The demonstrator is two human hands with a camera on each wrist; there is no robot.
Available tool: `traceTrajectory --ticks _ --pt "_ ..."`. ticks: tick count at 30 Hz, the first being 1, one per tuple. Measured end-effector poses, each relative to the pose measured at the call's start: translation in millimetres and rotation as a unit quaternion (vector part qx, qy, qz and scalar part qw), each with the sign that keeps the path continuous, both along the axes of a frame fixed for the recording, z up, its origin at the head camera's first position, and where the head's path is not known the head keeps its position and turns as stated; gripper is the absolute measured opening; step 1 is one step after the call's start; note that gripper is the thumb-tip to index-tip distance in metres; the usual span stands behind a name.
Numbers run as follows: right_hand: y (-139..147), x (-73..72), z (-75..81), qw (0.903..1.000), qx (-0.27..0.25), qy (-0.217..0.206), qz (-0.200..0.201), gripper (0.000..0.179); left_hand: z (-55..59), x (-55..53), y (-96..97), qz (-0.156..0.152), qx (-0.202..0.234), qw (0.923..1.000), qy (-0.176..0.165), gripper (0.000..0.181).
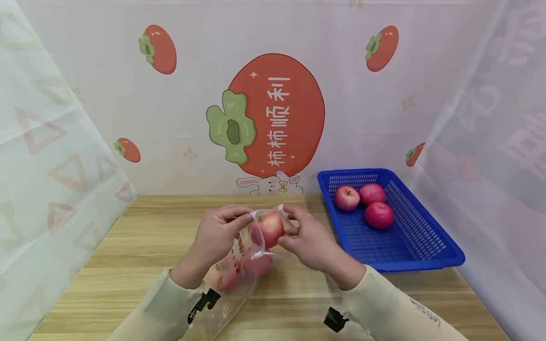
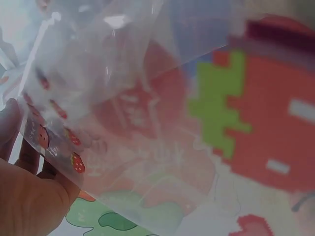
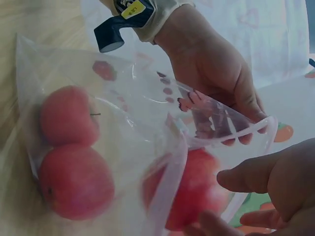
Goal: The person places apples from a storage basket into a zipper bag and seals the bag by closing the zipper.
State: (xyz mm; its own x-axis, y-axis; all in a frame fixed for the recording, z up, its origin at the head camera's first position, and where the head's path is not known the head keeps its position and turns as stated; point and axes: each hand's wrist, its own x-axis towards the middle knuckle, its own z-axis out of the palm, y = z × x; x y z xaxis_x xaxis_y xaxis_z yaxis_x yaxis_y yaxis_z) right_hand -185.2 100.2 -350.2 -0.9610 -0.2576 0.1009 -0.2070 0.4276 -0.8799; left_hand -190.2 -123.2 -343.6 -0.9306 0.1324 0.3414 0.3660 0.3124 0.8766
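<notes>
A clear plastic bag (image 1: 222, 315) with printed strawberries and a whitish zip-type rim lies over the wood tabletop. My left hand (image 1: 215, 237) pinches the left side of its mouth between thumb and fingers. An apple (image 1: 272, 229) sits in the open mouth, with my right hand (image 1: 313, 244) holding its right side by the fingertips. Deeper in the bag rest two more red apples (image 3: 69, 115) (image 3: 76, 182), side by side. In the left wrist view the printed film (image 2: 142, 123) fills much of the frame, beside the left hand (image 2: 34, 196).
At the right stands a blue plastic basket (image 1: 367, 244) with slotted walls. Three apples (image 1: 347, 198) (image 1: 372, 193) (image 1: 379, 215) lie together near its far left part. A white cloth backdrop (image 1: 187, 109) with persimmon prints rises behind the wooden table (image 1: 158, 232).
</notes>
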Motion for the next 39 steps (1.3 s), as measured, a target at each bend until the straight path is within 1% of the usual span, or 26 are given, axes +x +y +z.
traceTrajectory --ticks 2,4,8,13,16,20,29,35,39 --pt "-1 0.9 -1.4 0.9996 -0.014 -0.022 0.01 0.066 0.3 0.1 0.0 0.001 0.001 1.0 -0.007 0.013" --pt "-1 1.6 -1.6 0.999 -0.02 -0.036 0.02 0.064 0.6 0.2 0.0 0.003 0.002 0.9999 -0.013 0.012" --pt "0 1.8 -1.7 0.9984 -0.023 -0.045 0.026 0.064 0.9 0.3 -0.6 0.007 0.004 0.9997 -0.022 0.011" --pt "2 1.5 -2.3 0.9987 -0.017 -0.039 0.027 0.065 1.8 1.0 -1.8 0.015 0.007 0.9995 -0.027 0.011" --pt "5 1.0 -2.8 0.9994 0.001 -0.031 0.018 0.067 2.1 1.2 -2.3 0.018 0.017 0.9992 -0.03 0.011" --pt "11 -0.8 -3.2 0.9994 0.025 -0.025 -0.002 0.067 2.1 1.3 -2.8 0.021 0.029 0.999 -0.026 0.011" --pt "25 -5.6 -2.3 0.9961 0.081 -0.024 -0.023 0.067 2.1 1.2 -3.4 0.031 0.021 0.9992 -0.013 0.013" --pt "34 -8.5 -0.1 0.9964 0.08 -0.024 -0.014 0.064 1.9 0.7 -4.2 0.032 0.021 0.9992 -0.012 0.012" --pt "52 -16.8 5.8 0.9946 0.102 -0.01 -0.015 0.064 1.6 0.1 -4.5 0.035 0.027 0.999 -0.013 0.011"
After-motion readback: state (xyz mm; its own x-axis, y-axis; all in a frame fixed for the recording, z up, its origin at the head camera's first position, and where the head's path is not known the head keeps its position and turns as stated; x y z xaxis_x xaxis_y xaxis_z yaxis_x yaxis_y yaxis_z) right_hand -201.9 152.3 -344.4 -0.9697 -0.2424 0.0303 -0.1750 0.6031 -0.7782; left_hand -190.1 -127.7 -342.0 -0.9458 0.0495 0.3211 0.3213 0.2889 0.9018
